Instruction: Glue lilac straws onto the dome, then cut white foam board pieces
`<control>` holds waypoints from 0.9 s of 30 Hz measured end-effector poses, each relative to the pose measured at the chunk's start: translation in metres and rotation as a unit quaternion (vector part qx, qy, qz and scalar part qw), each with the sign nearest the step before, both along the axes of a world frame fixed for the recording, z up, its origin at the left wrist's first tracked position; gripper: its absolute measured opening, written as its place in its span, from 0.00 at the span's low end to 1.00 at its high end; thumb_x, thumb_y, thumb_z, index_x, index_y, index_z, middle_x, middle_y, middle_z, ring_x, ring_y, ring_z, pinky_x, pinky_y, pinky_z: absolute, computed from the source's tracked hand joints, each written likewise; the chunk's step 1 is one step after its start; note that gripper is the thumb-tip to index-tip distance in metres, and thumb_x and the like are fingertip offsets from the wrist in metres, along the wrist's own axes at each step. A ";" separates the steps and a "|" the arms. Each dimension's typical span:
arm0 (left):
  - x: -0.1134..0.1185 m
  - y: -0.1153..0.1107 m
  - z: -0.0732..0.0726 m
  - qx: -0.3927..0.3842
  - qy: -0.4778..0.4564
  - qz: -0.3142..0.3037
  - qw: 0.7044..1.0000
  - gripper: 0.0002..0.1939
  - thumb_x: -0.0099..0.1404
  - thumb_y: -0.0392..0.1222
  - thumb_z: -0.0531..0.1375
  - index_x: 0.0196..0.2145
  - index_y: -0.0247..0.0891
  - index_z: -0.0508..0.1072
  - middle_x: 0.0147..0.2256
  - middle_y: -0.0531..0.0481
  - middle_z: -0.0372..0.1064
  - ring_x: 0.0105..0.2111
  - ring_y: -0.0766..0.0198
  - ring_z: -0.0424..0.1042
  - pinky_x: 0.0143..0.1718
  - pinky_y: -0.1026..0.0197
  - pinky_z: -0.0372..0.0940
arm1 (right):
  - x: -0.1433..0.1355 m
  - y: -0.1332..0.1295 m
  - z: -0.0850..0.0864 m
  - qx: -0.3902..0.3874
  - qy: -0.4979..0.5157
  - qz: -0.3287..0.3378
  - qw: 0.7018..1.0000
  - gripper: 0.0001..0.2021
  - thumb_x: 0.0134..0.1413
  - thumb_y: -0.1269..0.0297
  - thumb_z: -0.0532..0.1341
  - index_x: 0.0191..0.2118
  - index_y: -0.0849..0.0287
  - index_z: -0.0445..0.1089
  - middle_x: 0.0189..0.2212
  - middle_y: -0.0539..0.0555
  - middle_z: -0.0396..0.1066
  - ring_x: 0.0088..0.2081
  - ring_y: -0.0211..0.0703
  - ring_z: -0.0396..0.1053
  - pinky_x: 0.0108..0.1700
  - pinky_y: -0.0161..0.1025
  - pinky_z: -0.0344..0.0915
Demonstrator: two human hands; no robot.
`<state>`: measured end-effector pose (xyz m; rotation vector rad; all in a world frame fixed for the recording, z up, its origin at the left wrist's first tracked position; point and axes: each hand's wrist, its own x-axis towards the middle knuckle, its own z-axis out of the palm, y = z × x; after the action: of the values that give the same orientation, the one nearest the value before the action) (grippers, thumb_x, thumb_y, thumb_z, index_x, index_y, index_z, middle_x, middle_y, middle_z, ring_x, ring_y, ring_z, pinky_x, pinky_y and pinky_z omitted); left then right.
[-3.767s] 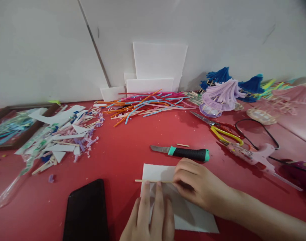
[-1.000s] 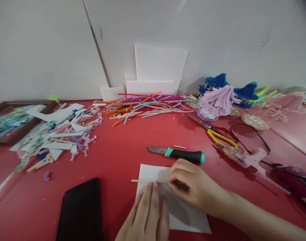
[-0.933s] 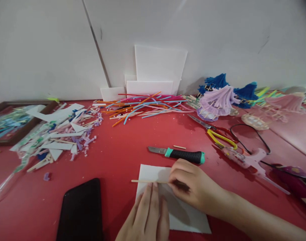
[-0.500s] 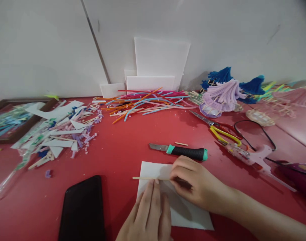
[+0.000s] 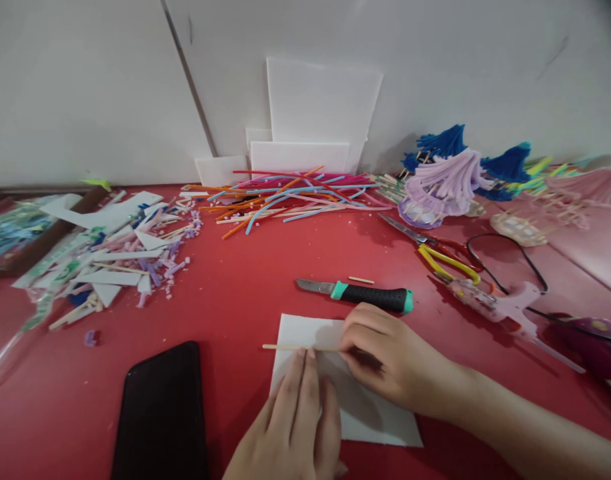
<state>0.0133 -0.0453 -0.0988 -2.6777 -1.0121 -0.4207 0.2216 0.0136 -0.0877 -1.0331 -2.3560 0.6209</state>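
A white foam sheet [image 5: 310, 331] lies flat on the red table [image 5: 245, 293] in front of me. Across its near-top edge lies a thin wooden stick [image 5: 285, 347], its left end jutting past the sheet. My left hand [image 5: 295, 427] lies flat on the sheet, fingertips touching the stick. My right hand [image 5: 385, 360] pinches the stick's right end against the sheet. A utility knife with a black and teal handle [image 5: 368, 295] lies just beyond my right hand.
A black phone [image 5: 163, 410] lies at the near left. Foam scraps [image 5: 115, 257] are piled at the left, coloured sticks [image 5: 290, 197] at the back, white boards [image 5: 320, 113] against the wall. Scissors [image 5: 435, 250], a pink glue gun [image 5: 495, 307] and tassels [image 5: 450, 177] lie at the right.
Both hands stay on the stick and sheet, almost unmoved. The view has shifted slightly, so everything sits a little higher in the picture than before.
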 end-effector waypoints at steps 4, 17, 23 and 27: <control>0.000 0.000 0.000 -0.003 0.005 0.002 1.000 0.19 0.73 0.42 0.42 0.49 0.30 0.66 0.49 0.35 0.70 0.52 0.47 0.68 0.46 0.56 0.70 | 0.000 -0.001 -0.003 0.000 -0.002 -0.005 1.000 0.07 0.55 0.77 0.54 0.30 0.59 0.62 0.28 0.53 0.65 0.33 0.42 0.60 0.34 0.38 0.58; -0.003 0.001 0.001 -0.007 0.075 -0.028 0.997 0.21 0.72 0.44 0.44 0.51 0.26 0.64 0.51 0.30 0.68 0.52 0.43 0.67 0.44 0.53 0.71 | 0.001 -0.002 -0.006 0.008 0.010 -0.002 1.000 0.08 0.55 0.78 0.54 0.28 0.60 0.61 0.27 0.52 0.64 0.31 0.40 0.59 0.32 0.37 0.57; -0.002 0.001 0.000 -0.005 0.034 -0.014 0.999 0.21 0.73 0.44 0.41 0.50 0.28 0.65 0.50 0.32 0.69 0.52 0.45 0.67 0.45 0.54 0.71 | 0.000 -0.001 -0.006 0.007 0.010 0.000 1.000 0.08 0.55 0.78 0.54 0.28 0.60 0.61 0.27 0.52 0.64 0.31 0.40 0.59 0.32 0.36 0.57; -0.001 -0.001 -0.002 0.004 0.019 -0.007 1.000 0.20 0.73 0.45 0.43 0.49 0.29 0.66 0.49 0.34 0.71 0.51 0.47 0.69 0.45 0.55 0.71 | 0.000 -0.001 -0.004 0.001 0.009 -0.001 1.000 0.08 0.56 0.77 0.54 0.28 0.60 0.61 0.27 0.53 0.64 0.31 0.40 0.59 0.32 0.36 0.57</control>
<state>0.0127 -0.0458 -0.1008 -2.6764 -0.9801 -0.3735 0.2212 0.0121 -0.0918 -1.0243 -2.3406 0.6241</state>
